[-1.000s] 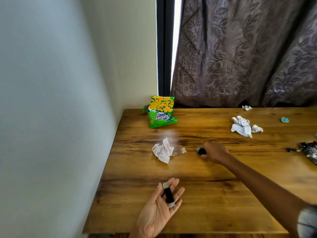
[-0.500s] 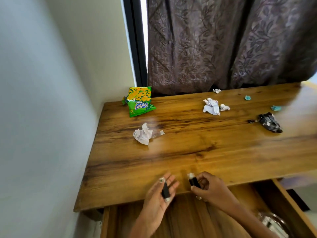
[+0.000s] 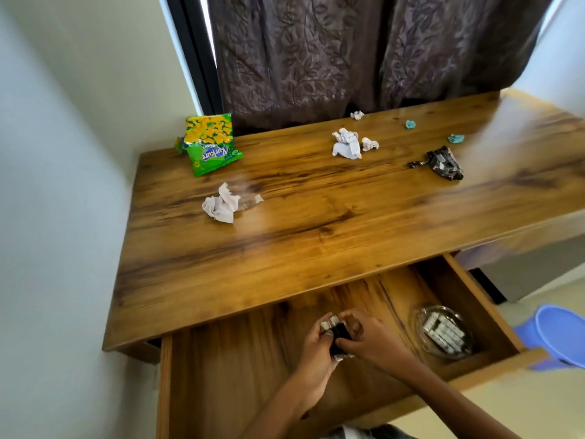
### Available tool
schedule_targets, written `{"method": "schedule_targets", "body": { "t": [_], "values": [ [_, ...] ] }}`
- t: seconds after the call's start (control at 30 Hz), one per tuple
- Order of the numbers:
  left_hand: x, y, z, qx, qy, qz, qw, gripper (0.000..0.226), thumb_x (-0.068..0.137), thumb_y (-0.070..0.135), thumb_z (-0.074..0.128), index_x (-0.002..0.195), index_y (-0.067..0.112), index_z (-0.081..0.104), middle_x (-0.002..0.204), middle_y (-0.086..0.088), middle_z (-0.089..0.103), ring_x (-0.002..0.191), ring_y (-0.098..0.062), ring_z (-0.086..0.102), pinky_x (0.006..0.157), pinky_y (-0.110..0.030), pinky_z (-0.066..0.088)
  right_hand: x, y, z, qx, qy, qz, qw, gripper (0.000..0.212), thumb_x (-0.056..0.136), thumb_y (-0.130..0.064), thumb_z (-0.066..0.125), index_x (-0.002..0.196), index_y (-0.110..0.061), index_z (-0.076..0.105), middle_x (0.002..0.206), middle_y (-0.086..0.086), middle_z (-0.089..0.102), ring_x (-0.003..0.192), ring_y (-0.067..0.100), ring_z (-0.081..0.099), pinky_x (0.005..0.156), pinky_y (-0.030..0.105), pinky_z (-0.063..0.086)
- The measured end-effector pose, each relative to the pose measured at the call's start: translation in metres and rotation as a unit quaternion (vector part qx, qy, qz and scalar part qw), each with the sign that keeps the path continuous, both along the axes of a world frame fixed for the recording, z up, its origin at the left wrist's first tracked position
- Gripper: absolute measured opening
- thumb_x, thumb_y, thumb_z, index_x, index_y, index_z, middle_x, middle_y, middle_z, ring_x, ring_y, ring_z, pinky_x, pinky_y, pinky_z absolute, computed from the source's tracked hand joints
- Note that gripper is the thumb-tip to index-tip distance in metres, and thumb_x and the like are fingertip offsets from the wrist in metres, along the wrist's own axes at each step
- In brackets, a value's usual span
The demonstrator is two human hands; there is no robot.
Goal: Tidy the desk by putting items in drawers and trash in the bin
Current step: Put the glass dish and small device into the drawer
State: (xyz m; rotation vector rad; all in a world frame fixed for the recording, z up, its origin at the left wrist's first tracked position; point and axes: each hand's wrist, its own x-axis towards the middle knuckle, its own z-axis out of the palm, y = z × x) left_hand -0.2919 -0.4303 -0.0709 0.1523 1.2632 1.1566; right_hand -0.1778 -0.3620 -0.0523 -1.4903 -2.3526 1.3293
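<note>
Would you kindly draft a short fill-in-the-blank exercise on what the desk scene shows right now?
1. Both hands, the left hand and right hand, hold small black items over the open ____.
2. The green snack bag lies near the desk's far ____ corner.
3. The clear round container sits inside the drawer at its ____ end.
4. The bin on the floor is ____ in colour.

Missing words: drawer; left; right; blue

One cam only, head-worn, looking fwd and steeply down over the wooden desk (image 3: pixel 316 236) toward the curtain (image 3: pixel 348 52) at back; open drawer (image 3: pixel 240 369) close below, wall at left. No 2nd view to overlap.
</note>
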Motion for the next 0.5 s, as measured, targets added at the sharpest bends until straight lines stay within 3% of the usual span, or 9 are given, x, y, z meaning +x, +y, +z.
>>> {"method": "schedule_targets", "body": {
  "t": [0.13,0.23,0.3,0.37,0.5],
  "values": [
    [0.02,0.001,-0.018,-0.027,0.11,-0.072,0.991,0.035,0.102,0.006,0.03,0.131,0.023,0.042,0.126,-0.006,0.053,0.101,-0.017,0.057,0.064,-0.019,0.051,0.013,-0.001,-0.018,-0.026,-0.042,0.0,0.999,0.046,0.08,-0.03,0.068,0.12,-0.027,0.045,0.086,-0.001,0.068,0.072,0.009,0.066,0.064,0.027,0.054],
    [0.024,0.002,-0.037,-0.036,0.202,-0.114,0.972,0.039,0.1,0.006,0.037,0.133,0.024,0.044,0.133,-0.004,0.052,0.114,-0.019,0.055,0.089,-0.029,0.053,0.021,-0.002,-0.025,-0.029,-0.064,0.004,0.998,0.05,0.083,-0.029,0.066,0.127,-0.025,0.041,0.09,-0.006,0.064,0.069,0.003,0.061,0.059,0.018,0.051],
    [0.026,0.002,-0.043,-0.031,0.255,-0.13,0.958,0.038,0.098,0.004,0.042,0.129,0.024,0.05,0.132,-0.003,0.055,0.116,-0.018,0.055,0.096,-0.033,0.049,0.024,-0.002,-0.029,-0.019,-0.075,0.008,0.997,0.049,0.085,-0.028,0.064,0.129,-0.023,0.042,0.092,-0.011,0.059,0.071,-0.003,0.056,0.058,0.014,0.044],
    [0.029,0.002,-0.045,-0.024,0.286,-0.133,0.949,0.037,0.096,0.001,0.045,0.126,0.02,0.053,0.124,0.001,0.057,0.114,-0.016,0.055,0.093,-0.025,0.048,0.025,-0.001,-0.031,-0.009,-0.087,0.008,0.996,0.046,0.086,-0.03,0.062,0.127,-0.023,0.043,0.096,-0.01,0.06,0.078,0.0,0.057,0.064,0.014,0.044],
    [0.027,0.004,-0.046,0.005,0.356,-0.14,0.924,0.035,0.091,-0.005,0.05,0.119,0.011,0.061,0.114,0.002,0.06,0.109,-0.011,0.055,0.08,-0.006,0.043,0.023,0.0,-0.036,-0.001,-0.134,0.017,0.991,0.049,0.086,-0.033,0.06,0.128,-0.022,0.039,0.11,-0.001,0.061,0.097,0.013,0.059,0.083,0.028,0.051]
  ]
}}
